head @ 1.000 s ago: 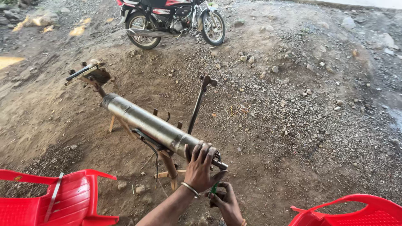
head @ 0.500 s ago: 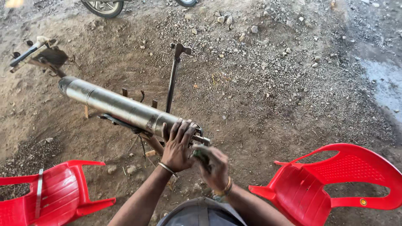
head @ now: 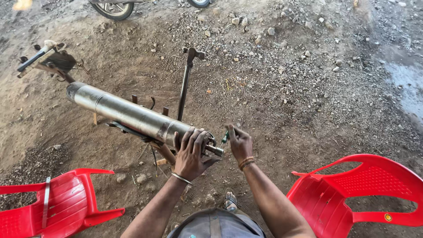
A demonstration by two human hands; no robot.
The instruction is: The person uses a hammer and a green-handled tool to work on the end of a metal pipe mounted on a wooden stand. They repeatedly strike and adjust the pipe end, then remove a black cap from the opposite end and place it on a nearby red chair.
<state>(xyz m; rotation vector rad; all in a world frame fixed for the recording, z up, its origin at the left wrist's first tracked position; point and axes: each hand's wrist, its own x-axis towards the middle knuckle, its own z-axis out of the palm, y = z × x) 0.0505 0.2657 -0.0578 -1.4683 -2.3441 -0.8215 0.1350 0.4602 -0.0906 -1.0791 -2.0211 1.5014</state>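
A long steel cylinder (head: pixel 123 113) lies slanted on a low metal stand, its near end with a short shaft (head: pixel 215 150) pointing toward me. My left hand (head: pixel 190 152) grips that near end, fingers spread over the top. My right hand (head: pixel 239 143) is just right of the shaft tip and holds a small green-handled tool (head: pixel 225 137), its tip near the shaft. Both wrists carry bangles.
Red plastic chairs stand at lower left (head: pixel 53 207) and lower right (head: pixel 365 194); a metal strip lies on the left one. A dark upright lever (head: pixel 185 83) stands behind the cylinder. A clamp assembly (head: pixel 44 59) sits at far left. A motorcycle wheel (head: pixel 112 8) shows at top. The ground is dirt and gravel.
My right hand has moved from beneath the cylinder's end out to the right of the shaft, with the tool in it. The left hand keeps its grip. The view has shifted slightly.
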